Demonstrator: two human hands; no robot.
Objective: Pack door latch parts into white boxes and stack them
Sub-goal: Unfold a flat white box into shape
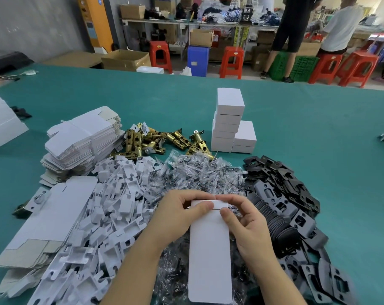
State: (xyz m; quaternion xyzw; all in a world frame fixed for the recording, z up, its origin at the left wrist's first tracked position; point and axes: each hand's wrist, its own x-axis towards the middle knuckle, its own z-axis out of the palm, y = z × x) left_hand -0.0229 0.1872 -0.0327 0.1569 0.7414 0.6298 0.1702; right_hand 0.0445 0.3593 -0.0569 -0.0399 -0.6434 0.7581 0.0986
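My left hand and right hand both have their fingers curled on the far end of 1 white box, thumbs on top beside its end flap; the box lies lengthwise toward me over the heap in front. I judge I am closing that end, though I cannot tell what is inside.

Going left to right across the green surface: at far left sits a stack of flat, unfolded box blanks, with more blanks lying nearer to me. Next comes a loose heap of white card inserts. Behind it, near the middle, lies a small cluster of brass latch bolts. In the centre, partly under the box I hold, is a pile of small clear bags with dark contents too small to make out. To the right of that spreads a mound of black metal plates.

Beyond the bags stand the finished boxes: a taller stack of about 4, and a shorter stack of 2 touching its right side.

By my reckoning the job is early. Only those few boxes are stacked, while the blanks, inserts, bags and plates remain in large heaps.
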